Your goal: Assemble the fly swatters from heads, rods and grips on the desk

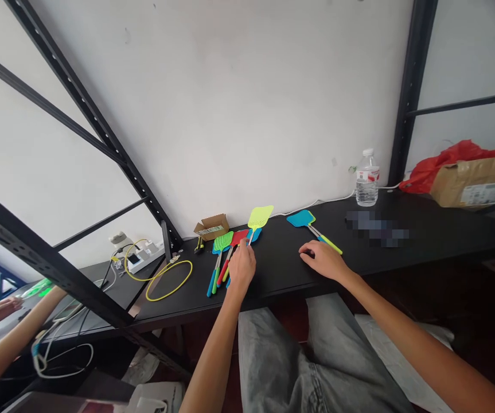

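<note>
Head view, left fingers (244, 246) clasping perforated yellow swatter (260, 218)

Yellow swatter (260, 217): grip hidden by left hand (242, 264). Blurred object (377, 228): I can't identify it. Large cardboard box (479, 176): right end cut off.

Two fly swatters (302, 218) right, at least five more swatters (225, 241) left; one bottle (366, 182), one small carton (211, 229), one larger box (479, 178).
</note>
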Available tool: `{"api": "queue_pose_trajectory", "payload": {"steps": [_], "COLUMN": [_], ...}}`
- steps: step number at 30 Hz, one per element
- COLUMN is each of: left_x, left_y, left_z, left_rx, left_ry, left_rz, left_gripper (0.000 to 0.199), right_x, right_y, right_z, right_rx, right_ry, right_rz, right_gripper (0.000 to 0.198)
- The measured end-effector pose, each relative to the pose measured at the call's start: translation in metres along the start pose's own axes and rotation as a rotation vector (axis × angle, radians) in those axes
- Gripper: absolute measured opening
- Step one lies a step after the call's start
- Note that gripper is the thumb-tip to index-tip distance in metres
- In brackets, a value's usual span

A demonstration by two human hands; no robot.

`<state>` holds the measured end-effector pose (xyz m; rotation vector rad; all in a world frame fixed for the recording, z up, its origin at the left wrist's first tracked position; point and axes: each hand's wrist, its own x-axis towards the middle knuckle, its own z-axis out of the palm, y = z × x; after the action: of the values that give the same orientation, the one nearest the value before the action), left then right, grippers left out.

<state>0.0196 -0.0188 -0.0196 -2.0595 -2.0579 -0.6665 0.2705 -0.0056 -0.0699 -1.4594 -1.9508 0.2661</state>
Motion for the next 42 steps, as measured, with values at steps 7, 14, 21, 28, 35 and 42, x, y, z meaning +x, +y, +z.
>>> {"api": "queue_pose_trajectory", "payload": {"steps": [7,14,21,28,35,42], "left_x": [-0.012,-0.017,-0.018,-0.016,-0.017,-0.017], "left_y": [0.034,0.042,0.038,0.038,0.041,0.041], "left_z": [0.027,0.037,0.039,0.037,0.036,0.037], "left_rx": [-0.064,0.003,-0.037,-0.056,-0.039,-0.046], "left_ry": [0.031,0.073,0.043,-0.064,-0.094,-0.093], "left_rz": [0.078,0.137,0.164,0.139,0.111,0.108], "left_gripper": [0.039,0.038,0.035,0.037,0.039,0.042], "right_x": [0.02,0.04,0.049,0.052,0.05,0.05], "right_y": [-0.008,-0.025,-0.03,-0.027,-0.024,-0.023], "right_z": [0.015,0.033,0.041,0.047,0.052,0.054], "right_rx": [0.455,0.931,1.037,0.987,1.021,1.045], "right_ry": [0.016,-0.062,-0.031,-0.002,0.048,0.091], "right_rz": [0.033,0.203,0.245,0.27,0.237,0.237], "right_gripper": [0.03,0.044,0.039,0.036,0.035,0.034]}}
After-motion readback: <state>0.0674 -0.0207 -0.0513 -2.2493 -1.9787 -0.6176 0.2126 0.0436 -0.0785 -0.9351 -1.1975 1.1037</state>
